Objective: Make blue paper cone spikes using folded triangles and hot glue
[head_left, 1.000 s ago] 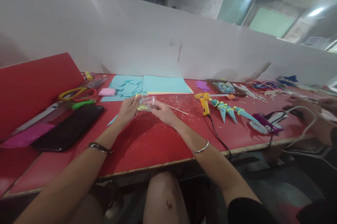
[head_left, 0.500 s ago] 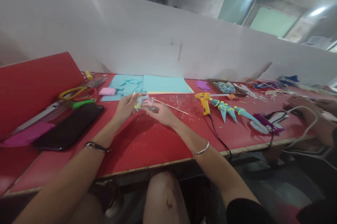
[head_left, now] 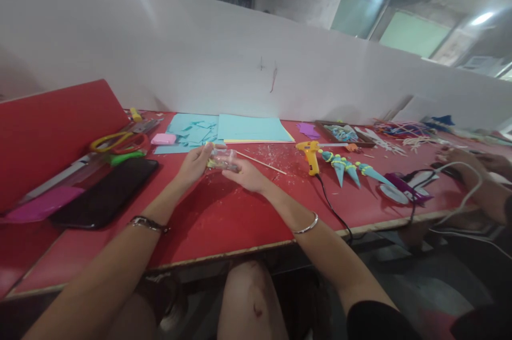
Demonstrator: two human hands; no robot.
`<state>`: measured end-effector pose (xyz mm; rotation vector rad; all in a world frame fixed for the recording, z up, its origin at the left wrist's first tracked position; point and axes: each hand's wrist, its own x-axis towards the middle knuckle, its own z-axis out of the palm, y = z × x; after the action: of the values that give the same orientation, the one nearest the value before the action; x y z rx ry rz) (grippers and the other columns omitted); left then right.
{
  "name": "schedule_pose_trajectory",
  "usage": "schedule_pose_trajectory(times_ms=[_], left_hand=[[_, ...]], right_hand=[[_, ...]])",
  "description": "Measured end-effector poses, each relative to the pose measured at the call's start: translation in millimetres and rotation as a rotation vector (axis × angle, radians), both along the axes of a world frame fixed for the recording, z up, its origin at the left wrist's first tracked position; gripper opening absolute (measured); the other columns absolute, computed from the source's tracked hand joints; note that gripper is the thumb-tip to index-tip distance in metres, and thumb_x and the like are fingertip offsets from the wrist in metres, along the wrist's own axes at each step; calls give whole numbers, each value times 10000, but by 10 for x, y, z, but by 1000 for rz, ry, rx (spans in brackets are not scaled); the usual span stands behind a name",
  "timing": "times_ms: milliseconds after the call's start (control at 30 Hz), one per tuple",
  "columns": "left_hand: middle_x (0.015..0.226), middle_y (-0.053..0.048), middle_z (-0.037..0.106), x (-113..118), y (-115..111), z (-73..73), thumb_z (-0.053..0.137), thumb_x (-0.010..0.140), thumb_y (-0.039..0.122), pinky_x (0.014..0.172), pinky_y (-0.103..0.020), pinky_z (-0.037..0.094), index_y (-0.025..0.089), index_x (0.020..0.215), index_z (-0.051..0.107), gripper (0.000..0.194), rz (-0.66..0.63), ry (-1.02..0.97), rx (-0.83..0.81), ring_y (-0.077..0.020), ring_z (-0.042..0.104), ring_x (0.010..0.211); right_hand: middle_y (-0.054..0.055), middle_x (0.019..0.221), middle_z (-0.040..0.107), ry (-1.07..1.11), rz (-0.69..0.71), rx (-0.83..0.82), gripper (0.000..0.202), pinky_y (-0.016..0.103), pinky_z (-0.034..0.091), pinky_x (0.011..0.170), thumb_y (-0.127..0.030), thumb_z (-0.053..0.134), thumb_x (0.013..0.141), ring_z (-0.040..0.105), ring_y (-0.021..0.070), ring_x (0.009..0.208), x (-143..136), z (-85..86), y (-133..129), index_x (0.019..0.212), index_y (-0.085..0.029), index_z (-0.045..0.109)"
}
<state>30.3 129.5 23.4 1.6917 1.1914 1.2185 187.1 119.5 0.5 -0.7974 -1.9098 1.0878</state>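
Both hands meet over the red table in front of the blue paper sheets. Between them is a small clear plastic container, its contents too small to make out. My left hand has its fingers closed at the container's left end, with something small and yellowish by the fingertips. My right hand grips the container's right end from below. A thin wooden stick lies just beyond my right hand.
Blue paper and cut pieces lie behind the hands. To the right are a yellow glue gun with its cord and blue cones. A black phone and scissors lie left. Another person's hands are far right.
My left hand has shifted slightly right, closer to the container. The container looks more level, and the light blue and yellow bits beside it show less.
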Motion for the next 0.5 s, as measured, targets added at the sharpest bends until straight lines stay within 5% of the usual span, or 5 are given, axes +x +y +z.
schedule_pose_trajectory(times_ms=[200,500], left_hand=[[381,68,326,10,-22,22,403,821,468,377,-211,208,101,891,661,454,47,112,1,-77,279,355],[437,60,340,-6,-3,-12,408,803,521,391,-212,230,115,796,626,461,81,80,26,-78,298,383]], right_hand=[[19,760,645,12,-198,-14,282,259,434,709,-317,552,763,548,120,695,-15,16,25,917,-114,671],[-4,813,616,230,-41,-213,229,245,423,764,-339,674,670,534,85,732,21,32,-23,788,-146,639]])
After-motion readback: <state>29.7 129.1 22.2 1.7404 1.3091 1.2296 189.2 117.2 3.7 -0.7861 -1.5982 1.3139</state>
